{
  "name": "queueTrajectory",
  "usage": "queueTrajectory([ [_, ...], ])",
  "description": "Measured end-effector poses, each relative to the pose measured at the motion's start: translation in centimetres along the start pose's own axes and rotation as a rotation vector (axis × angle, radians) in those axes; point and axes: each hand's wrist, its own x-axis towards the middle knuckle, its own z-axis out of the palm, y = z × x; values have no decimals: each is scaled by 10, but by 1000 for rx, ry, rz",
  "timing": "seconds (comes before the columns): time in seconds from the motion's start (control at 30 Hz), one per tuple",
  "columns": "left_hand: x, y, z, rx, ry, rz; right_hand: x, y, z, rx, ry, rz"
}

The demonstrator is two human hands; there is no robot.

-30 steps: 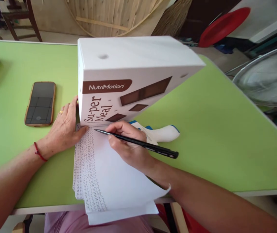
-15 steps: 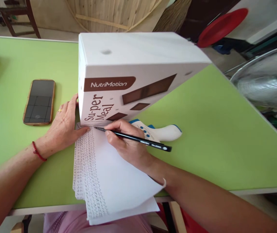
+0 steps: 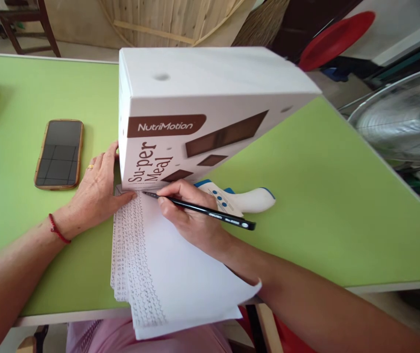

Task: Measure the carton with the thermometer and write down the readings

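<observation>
My right hand (image 3: 190, 211) grips a black pen (image 3: 213, 213), its tip touching the upper part of a white paper sheet (image 3: 188, 274). Rows of small handwritten marks run down the sheet's left side, and more written sheets lie under it. My left hand (image 3: 99, 184) rests with fingers stretched out along the left side of a large white NutriMotion box (image 3: 210, 73), its thumb on the paper's top corner. The fingertips are partly hidden by the box, which stands upright at the top edge of the sheets.
A phone in a brown-edged case (image 3: 59, 154) lies left of my left hand. Beyond my right hand is a white and blue handheld thermometer (image 3: 256, 200). A fan (image 3: 408, 115) stands past the right table edge. The paper's lower end overhangs the green table's (image 3: 342, 211) front edge.
The pen's back end has swung slightly left. The sheet's lower right corner has shifted a little to the right and down. My left hand stays in place.
</observation>
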Motion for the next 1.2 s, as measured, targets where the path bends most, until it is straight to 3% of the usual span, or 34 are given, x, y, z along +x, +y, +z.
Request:
queueTrajectory([
  [1.2, 1, -2, -2, -33, 16, 42, -1, 2, 1, 30, 32, 27],
])
